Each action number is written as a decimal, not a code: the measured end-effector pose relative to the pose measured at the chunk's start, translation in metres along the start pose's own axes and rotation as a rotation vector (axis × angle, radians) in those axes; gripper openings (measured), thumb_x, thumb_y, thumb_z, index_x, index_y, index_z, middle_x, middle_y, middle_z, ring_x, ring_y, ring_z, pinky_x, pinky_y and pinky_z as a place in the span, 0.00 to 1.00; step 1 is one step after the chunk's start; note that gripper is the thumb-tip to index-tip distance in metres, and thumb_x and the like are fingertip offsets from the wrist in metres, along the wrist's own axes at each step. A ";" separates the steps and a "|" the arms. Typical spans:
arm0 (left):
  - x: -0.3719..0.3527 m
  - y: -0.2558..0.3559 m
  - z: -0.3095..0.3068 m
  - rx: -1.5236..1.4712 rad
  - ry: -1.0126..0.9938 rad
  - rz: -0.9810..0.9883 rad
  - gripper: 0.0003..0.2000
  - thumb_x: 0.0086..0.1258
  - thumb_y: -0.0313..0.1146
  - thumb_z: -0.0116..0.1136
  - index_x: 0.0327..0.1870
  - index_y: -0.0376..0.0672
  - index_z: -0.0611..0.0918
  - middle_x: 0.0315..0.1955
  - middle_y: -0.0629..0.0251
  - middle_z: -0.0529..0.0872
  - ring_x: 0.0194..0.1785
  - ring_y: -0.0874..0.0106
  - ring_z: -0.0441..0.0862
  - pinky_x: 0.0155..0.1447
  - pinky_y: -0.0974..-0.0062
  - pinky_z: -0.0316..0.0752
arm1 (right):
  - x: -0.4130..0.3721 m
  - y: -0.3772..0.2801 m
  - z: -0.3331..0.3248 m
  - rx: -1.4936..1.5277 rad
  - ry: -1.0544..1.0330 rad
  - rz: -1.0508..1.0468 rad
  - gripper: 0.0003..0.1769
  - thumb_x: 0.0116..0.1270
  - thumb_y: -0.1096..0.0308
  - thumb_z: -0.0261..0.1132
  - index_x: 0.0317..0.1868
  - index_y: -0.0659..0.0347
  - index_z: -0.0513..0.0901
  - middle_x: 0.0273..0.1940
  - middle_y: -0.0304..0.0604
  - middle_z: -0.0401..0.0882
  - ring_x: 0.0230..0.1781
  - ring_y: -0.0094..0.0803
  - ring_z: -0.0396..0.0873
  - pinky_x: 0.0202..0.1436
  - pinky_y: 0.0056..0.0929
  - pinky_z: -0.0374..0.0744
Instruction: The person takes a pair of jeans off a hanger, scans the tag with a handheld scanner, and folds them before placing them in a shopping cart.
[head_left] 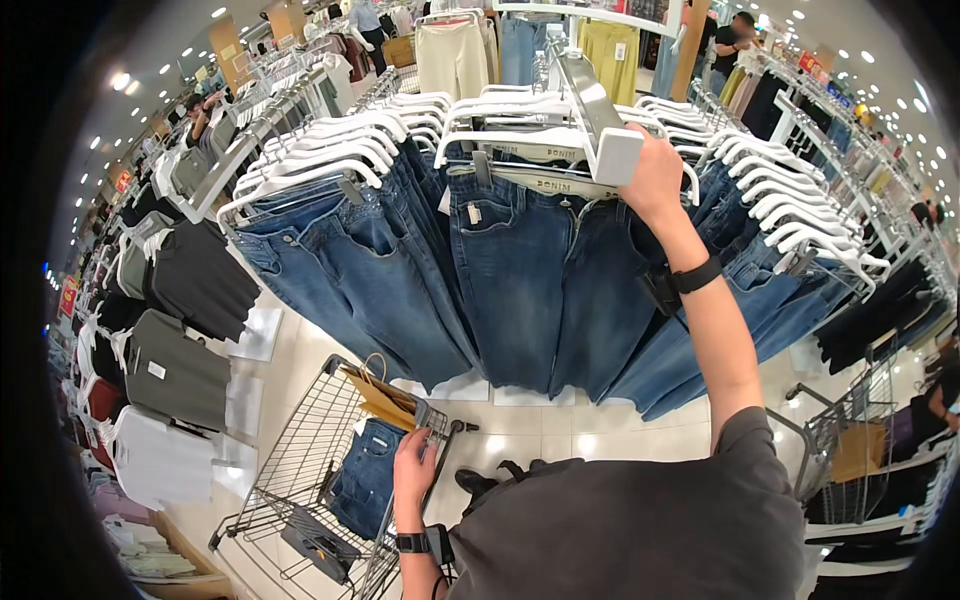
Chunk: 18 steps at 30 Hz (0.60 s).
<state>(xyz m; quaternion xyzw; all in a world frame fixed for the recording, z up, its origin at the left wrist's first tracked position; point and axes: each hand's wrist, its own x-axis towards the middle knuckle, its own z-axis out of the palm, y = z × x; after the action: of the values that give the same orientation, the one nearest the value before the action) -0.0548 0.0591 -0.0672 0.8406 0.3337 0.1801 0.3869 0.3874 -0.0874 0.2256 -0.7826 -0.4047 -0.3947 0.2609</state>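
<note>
My right hand is raised and closed at the front white hanger, right beside the white end cap of the rail. Its fingertips are hidden. Dark blue jeans hang from that hanger by clips, with "DONIM" on the inner waistband. Low on the left, my left hand is closed over the edge of a wire shopping cart. Folded blue denim and a brown paper bag are in the cart, close to this hand.
More jeans on white hangers flank the front pair on both sides. Dark tops hang at the left. Another cart with a brown bag stands at the right. Other people are farther back among racks.
</note>
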 end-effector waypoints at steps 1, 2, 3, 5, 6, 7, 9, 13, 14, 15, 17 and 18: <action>-0.001 -0.004 -0.001 -0.001 -0.005 -0.004 0.15 0.63 0.27 0.59 0.51 0.36 0.80 0.48 0.50 0.81 0.43 0.58 0.83 0.50 0.67 0.77 | 0.001 0.000 0.000 -0.011 -0.004 -0.008 0.13 0.57 0.53 0.68 0.30 0.53 0.88 0.30 0.39 0.81 0.28 0.44 0.80 0.35 0.40 0.76; -0.001 -0.006 -0.001 -0.001 -0.010 -0.008 0.15 0.64 0.28 0.59 0.51 0.36 0.80 0.48 0.50 0.81 0.43 0.58 0.83 0.50 0.67 0.77 | 0.002 0.000 0.001 -0.023 -0.008 -0.016 0.12 0.57 0.54 0.68 0.30 0.53 0.88 0.30 0.39 0.81 0.28 0.44 0.80 0.35 0.40 0.75; -0.003 -0.005 -0.002 -0.018 -0.010 -0.024 0.15 0.63 0.28 0.60 0.51 0.37 0.81 0.48 0.50 0.81 0.43 0.58 0.83 0.50 0.66 0.77 | 0.004 0.001 0.002 -0.040 -0.019 -0.013 0.11 0.57 0.56 0.67 0.32 0.53 0.88 0.31 0.38 0.81 0.29 0.42 0.80 0.38 0.38 0.75; -0.007 -0.015 -0.002 -0.007 -0.003 -0.034 0.15 0.62 0.28 0.60 0.51 0.37 0.81 0.48 0.50 0.82 0.43 0.58 0.83 0.50 0.66 0.77 | 0.006 0.007 0.008 -0.018 0.011 -0.051 0.10 0.58 0.57 0.66 0.33 0.53 0.88 0.31 0.37 0.81 0.31 0.40 0.80 0.39 0.38 0.75; -0.009 -0.019 -0.002 0.000 0.000 -0.041 0.16 0.62 0.29 0.61 0.51 0.37 0.81 0.48 0.51 0.82 0.43 0.58 0.83 0.49 0.66 0.77 | 0.008 0.011 0.012 -0.004 0.025 -0.069 0.10 0.58 0.58 0.66 0.33 0.53 0.88 0.31 0.37 0.81 0.31 0.40 0.80 0.40 0.37 0.74; -0.011 -0.023 -0.003 0.015 0.001 -0.042 0.16 0.62 0.28 0.61 0.51 0.37 0.81 0.47 0.51 0.82 0.42 0.58 0.82 0.49 0.66 0.77 | 0.009 0.013 0.015 0.006 0.039 -0.060 0.09 0.57 0.59 0.65 0.34 0.52 0.88 0.32 0.36 0.82 0.33 0.38 0.80 0.42 0.36 0.75; -0.014 -0.028 -0.005 0.046 0.005 -0.047 0.16 0.61 0.28 0.61 0.51 0.37 0.81 0.47 0.51 0.82 0.42 0.58 0.82 0.49 0.66 0.76 | 0.011 0.016 0.018 0.032 0.058 -0.047 0.10 0.57 0.59 0.66 0.34 0.52 0.88 0.33 0.36 0.82 0.33 0.38 0.80 0.42 0.36 0.75; -0.020 -0.025 -0.010 0.025 0.009 -0.068 0.15 0.61 0.28 0.60 0.50 0.37 0.81 0.45 0.51 0.82 0.42 0.58 0.82 0.49 0.65 0.76 | 0.021 0.023 0.022 -0.016 0.067 0.002 0.12 0.58 0.56 0.66 0.34 0.53 0.88 0.32 0.38 0.82 0.31 0.41 0.81 0.38 0.37 0.77; -0.022 -0.026 -0.011 0.037 0.008 -0.071 0.15 0.61 0.28 0.60 0.50 0.37 0.81 0.45 0.51 0.82 0.42 0.58 0.82 0.49 0.65 0.76 | 0.023 0.025 0.023 -0.031 0.081 0.008 0.12 0.59 0.55 0.66 0.34 0.53 0.89 0.31 0.38 0.82 0.31 0.42 0.81 0.38 0.37 0.77; -0.023 -0.026 -0.012 0.049 0.007 -0.072 0.15 0.61 0.28 0.60 0.49 0.37 0.81 0.44 0.51 0.82 0.42 0.58 0.82 0.49 0.65 0.76 | 0.026 0.028 0.019 -0.021 0.056 0.033 0.15 0.60 0.51 0.65 0.35 0.53 0.89 0.31 0.39 0.82 0.30 0.43 0.81 0.36 0.37 0.77; -0.026 -0.029 -0.011 0.032 0.025 -0.068 0.15 0.61 0.28 0.60 0.49 0.38 0.81 0.44 0.51 0.82 0.41 0.57 0.82 0.48 0.65 0.76 | 0.025 0.043 0.019 -0.034 0.091 0.043 0.19 0.60 0.47 0.65 0.35 0.54 0.89 0.30 0.40 0.81 0.31 0.44 0.81 0.37 0.38 0.76; -0.029 -0.030 -0.011 0.023 0.032 -0.067 0.14 0.61 0.28 0.61 0.49 0.38 0.81 0.44 0.51 0.82 0.41 0.57 0.82 0.48 0.65 0.77 | 0.023 0.053 0.020 -0.034 0.121 0.055 0.20 0.60 0.46 0.65 0.35 0.54 0.89 0.30 0.41 0.81 0.31 0.44 0.81 0.37 0.38 0.76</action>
<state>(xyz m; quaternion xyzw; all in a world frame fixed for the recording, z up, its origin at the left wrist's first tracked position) -0.0945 0.0588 -0.0849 0.8303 0.3697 0.1768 0.3777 0.4482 -0.0916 0.2290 -0.7725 -0.3599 -0.4407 0.2820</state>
